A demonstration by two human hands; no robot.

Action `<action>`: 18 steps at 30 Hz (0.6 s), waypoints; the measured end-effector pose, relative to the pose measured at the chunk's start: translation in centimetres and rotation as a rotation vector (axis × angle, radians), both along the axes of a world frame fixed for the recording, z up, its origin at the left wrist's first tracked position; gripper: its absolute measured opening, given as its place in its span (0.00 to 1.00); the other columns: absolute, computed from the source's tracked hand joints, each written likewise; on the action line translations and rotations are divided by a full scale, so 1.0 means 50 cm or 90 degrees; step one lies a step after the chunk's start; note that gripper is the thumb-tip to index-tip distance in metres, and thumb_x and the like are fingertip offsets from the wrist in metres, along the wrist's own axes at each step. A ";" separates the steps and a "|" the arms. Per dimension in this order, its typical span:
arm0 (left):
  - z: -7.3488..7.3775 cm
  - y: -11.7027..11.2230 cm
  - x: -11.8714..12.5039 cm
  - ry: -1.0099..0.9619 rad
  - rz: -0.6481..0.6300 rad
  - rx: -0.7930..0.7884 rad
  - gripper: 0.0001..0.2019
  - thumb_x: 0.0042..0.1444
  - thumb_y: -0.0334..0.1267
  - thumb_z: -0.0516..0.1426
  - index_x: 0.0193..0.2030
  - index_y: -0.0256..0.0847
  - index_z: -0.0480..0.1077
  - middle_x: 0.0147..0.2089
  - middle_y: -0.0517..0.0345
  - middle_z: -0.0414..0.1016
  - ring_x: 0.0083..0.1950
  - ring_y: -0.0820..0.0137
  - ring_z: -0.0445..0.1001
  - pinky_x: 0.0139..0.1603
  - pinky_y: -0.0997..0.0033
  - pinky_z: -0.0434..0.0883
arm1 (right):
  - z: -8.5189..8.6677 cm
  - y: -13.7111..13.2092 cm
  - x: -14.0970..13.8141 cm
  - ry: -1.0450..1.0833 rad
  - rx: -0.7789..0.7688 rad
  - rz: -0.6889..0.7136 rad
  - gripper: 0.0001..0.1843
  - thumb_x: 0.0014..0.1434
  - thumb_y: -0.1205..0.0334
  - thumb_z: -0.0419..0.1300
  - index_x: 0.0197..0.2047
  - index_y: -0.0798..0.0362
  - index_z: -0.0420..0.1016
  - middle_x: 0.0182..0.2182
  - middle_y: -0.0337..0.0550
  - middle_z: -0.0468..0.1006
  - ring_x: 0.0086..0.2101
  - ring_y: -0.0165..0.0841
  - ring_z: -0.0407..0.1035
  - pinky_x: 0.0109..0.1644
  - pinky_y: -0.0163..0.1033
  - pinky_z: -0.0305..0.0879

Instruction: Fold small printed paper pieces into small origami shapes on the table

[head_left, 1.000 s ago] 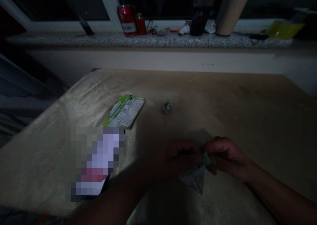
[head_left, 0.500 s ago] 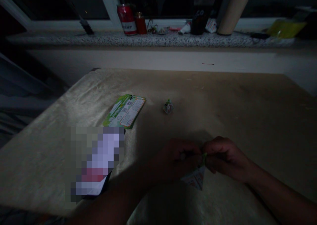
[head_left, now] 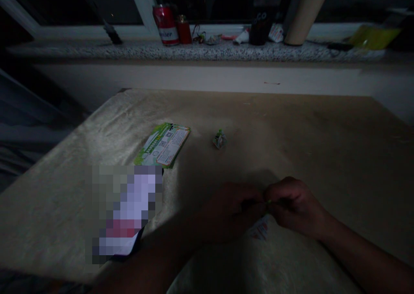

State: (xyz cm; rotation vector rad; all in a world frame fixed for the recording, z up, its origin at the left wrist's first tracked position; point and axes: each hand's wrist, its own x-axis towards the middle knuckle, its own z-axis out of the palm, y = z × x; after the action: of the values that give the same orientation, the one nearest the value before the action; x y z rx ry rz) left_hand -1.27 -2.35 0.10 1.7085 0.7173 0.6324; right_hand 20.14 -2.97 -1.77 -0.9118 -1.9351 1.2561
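- Folded white printed paper point(head_left: 259, 230), lower centre: we pinch its top edge between left hand point(head_left: 231, 212) and right hand point(head_left: 293, 205).
- Green printed leaflet point(head_left: 163, 145) lies centre left, well apart.

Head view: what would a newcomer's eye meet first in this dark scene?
At the lower centre, the left hand and the right hand meet, pinching a folded paper between them. A green leaflet lies in the lit patch of the table, with a small folded piece to its right. A red can stands on the far sill.
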 end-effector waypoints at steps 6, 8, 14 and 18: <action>-0.001 -0.001 0.003 0.019 0.000 -0.009 0.13 0.64 0.41 0.57 0.30 0.38 0.70 0.25 0.63 0.65 0.26 0.76 0.62 0.27 0.75 0.57 | 0.007 0.002 0.003 0.010 -0.033 0.006 0.15 0.55 0.69 0.59 0.21 0.51 0.60 0.17 0.29 0.53 0.19 0.23 0.48 0.20 0.31 0.45; 0.000 -0.001 0.003 0.022 0.016 -0.036 0.12 0.64 0.39 0.57 0.29 0.38 0.69 0.25 0.64 0.63 0.26 0.76 0.61 0.28 0.75 0.57 | 0.005 0.002 0.004 0.015 -0.056 0.014 0.15 0.57 0.68 0.60 0.21 0.52 0.61 0.17 0.29 0.54 0.19 0.23 0.48 0.20 0.31 0.45; -0.009 0.003 -0.003 -0.092 0.009 -0.174 0.13 0.64 0.43 0.58 0.32 0.36 0.73 0.27 0.63 0.66 0.28 0.76 0.61 0.29 0.75 0.59 | -0.002 -0.001 0.008 0.070 -0.087 0.045 0.18 0.69 0.59 0.55 0.27 0.53 0.69 0.17 0.32 0.61 0.18 0.25 0.55 0.21 0.31 0.51; -0.014 0.004 -0.001 -0.085 0.019 -0.200 0.15 0.62 0.46 0.59 0.31 0.36 0.73 0.27 0.63 0.64 0.28 0.76 0.59 0.28 0.76 0.58 | 0.001 -0.003 0.002 0.043 -0.009 0.030 0.19 0.70 0.61 0.54 0.26 0.52 0.65 0.18 0.31 0.58 0.19 0.24 0.53 0.22 0.31 0.50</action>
State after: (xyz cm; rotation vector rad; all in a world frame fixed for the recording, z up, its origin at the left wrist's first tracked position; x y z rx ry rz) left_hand -1.34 -2.17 -0.59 1.3561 0.7070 0.6127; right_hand 20.24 -3.11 -1.70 -0.8244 -1.9073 1.3119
